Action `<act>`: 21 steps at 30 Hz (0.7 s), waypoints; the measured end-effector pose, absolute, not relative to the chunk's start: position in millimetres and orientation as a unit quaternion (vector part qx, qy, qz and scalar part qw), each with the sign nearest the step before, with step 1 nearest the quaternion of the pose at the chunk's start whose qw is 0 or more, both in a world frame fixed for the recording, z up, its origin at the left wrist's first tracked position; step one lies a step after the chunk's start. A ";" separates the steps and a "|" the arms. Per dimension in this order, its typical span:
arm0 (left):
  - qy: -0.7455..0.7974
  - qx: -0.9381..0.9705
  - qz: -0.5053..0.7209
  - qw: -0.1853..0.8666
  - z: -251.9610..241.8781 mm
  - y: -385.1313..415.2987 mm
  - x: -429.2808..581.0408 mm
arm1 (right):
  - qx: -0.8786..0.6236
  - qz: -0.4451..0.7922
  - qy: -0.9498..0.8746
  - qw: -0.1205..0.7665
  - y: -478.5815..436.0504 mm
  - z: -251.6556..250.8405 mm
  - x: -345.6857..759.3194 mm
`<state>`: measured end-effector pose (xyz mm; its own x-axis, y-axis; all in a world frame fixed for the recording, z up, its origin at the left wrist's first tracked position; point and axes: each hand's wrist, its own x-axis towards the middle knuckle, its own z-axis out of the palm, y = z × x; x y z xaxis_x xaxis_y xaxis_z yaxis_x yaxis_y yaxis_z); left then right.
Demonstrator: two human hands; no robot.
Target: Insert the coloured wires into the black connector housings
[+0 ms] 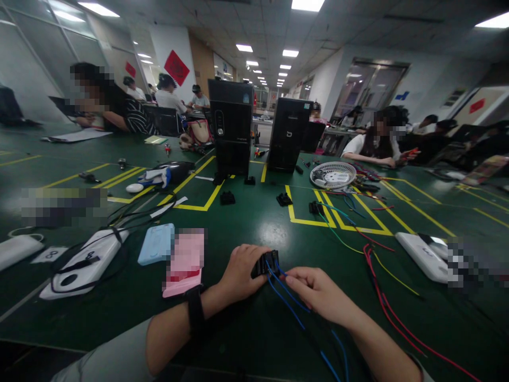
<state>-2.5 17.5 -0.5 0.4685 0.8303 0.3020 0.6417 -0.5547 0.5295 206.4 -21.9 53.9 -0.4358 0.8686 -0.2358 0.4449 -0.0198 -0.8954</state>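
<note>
My left hand (243, 270) is closed around a small black terminal block (272, 262) low over the green table. Several blue wires (287, 296) run out of the block's near side and trail toward the table's front edge. Close on the right, my right hand (314, 291) pinches one of these blue wires just beside the block. How far the wire's end sits inside the block cannot be made out. Part of the block is hidden behind my left fingers. A dark band circles my left wrist.
Left of my hands lie a pink phone-like item (184, 260), a light blue case (157, 243) and a white device (85, 262). Red wires (377, 286) lie at right. Farther off are black blocks (228, 198), a white basket (333, 175) and two black computer towers (231, 127). People sit beyond.
</note>
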 end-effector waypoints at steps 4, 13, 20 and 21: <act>0.427 0.836 0.289 0.189 -4.0 17.8 -5.6 | -0.507 0.516 -0.655 0.221 -17.0 36.6 206.8; 0.423 0.839 0.285 0.189 -1.2 17.5 -7.0 | -0.485 0.585 -0.609 0.230 -16.8 36.8 202.4; 0.425 0.839 0.283 0.187 -1.6 18.5 -6.7 | -0.497 0.576 -0.610 0.221 -14.5 33.0 203.4; 0.426 0.838 0.283 0.189 -1.7 18.7 -6.8 | -0.504 0.569 -0.612 0.216 -14.1 30.2 203.3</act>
